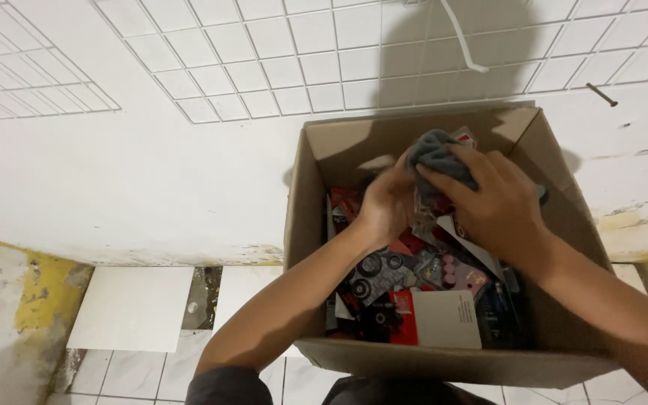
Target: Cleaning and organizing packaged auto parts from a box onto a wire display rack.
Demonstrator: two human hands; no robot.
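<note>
Fingers (444, 176) of the right hand (500, 206) curl over a soft grey cloth (433, 150), gripping it above the open cardboard box (564, 210). Opposite them, the left hand (388, 206) pinches a clear crinkly packet (423, 210), apparently to steady it. Below both, glossy red-and-black blister packs (384, 292) lie jumbled, and behind stands a white tiled wall (264, 67).

A white wall (136, 180) fills the upper part of the view, with two white wire grids (279, 67) fixed to it and a dark nail (601, 94) at the upper right. A shadow falls across the wall's upper middle. Below, the paint is chipped, showing yellow patches (43, 289). The floor (133, 307) is white tile with dirty joints.
</note>
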